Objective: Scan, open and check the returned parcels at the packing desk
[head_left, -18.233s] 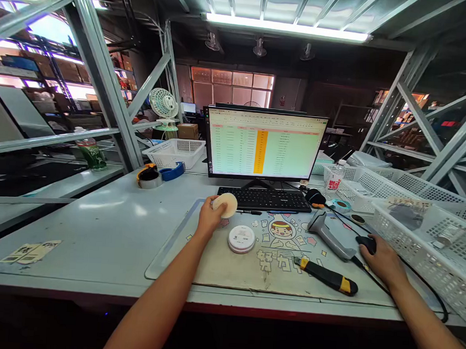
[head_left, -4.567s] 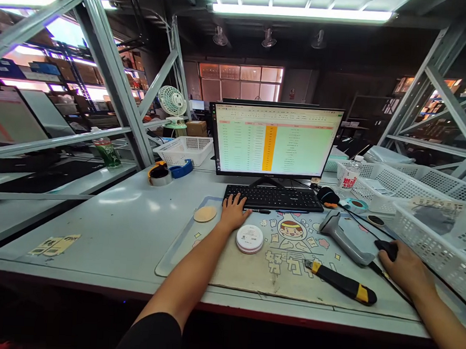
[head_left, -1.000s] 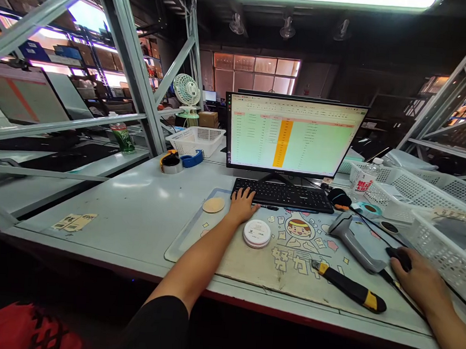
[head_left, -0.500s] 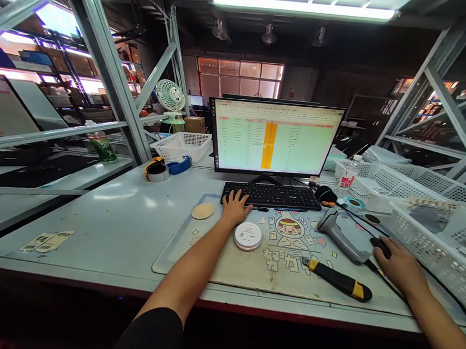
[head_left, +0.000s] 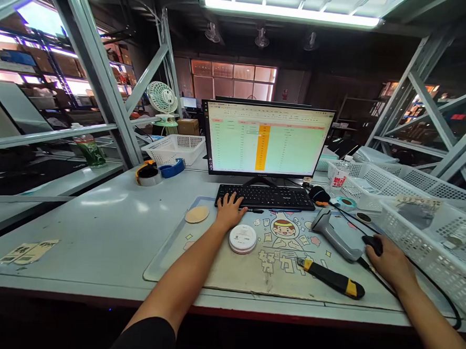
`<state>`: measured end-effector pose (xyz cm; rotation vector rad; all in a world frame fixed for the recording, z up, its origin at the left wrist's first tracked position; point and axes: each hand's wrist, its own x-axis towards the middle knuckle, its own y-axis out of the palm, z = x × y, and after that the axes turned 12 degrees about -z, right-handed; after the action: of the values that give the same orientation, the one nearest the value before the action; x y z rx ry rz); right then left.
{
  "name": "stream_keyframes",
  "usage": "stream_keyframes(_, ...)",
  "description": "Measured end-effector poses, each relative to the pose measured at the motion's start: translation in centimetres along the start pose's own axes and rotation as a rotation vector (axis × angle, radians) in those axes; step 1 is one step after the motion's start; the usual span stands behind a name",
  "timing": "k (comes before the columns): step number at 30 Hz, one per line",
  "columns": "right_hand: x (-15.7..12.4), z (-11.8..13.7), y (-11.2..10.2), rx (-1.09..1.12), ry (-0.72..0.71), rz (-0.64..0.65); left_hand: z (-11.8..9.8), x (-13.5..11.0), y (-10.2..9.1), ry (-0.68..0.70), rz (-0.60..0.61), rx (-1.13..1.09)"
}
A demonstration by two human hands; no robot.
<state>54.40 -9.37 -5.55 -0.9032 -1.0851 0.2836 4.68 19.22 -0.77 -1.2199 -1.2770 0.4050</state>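
Resting left hand (head_left: 229,215) with fingers spread wide over left end of black keyboard (head_left: 273,198), toward back edge of counter (head_left: 95,240). Gripping black mouse (head_left: 371,243) with curled right hand (head_left: 390,263), over toward right edge. Near left hand: round tan disc (head_left: 197,214) on one side, round white tin (head_left: 242,239) on other. Closer to front edge: black-and-yellow cutter (head_left: 331,278). Beside mouse: gray scanner (head_left: 339,243). Toward back edge: lit screen (head_left: 234,148).

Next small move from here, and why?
Probably a keypress with the left hand: it rests on the left end of the keyboard, the right hand is on the mouse, and the monitor shows a table with one outlined cell.
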Motion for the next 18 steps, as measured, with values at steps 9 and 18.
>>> stream_keyframes(9, -0.2, 0.5, -0.6, 0.073, -0.038, -0.094, 0.0, 0.3, 0.0, -0.007, 0.007, 0.004)
stream_keyframes(18, -0.4, 0.9, -0.8, 0.116, -0.084, -0.054, 0.2, 0.0, 0.1, 0.006, -0.006, -0.003)
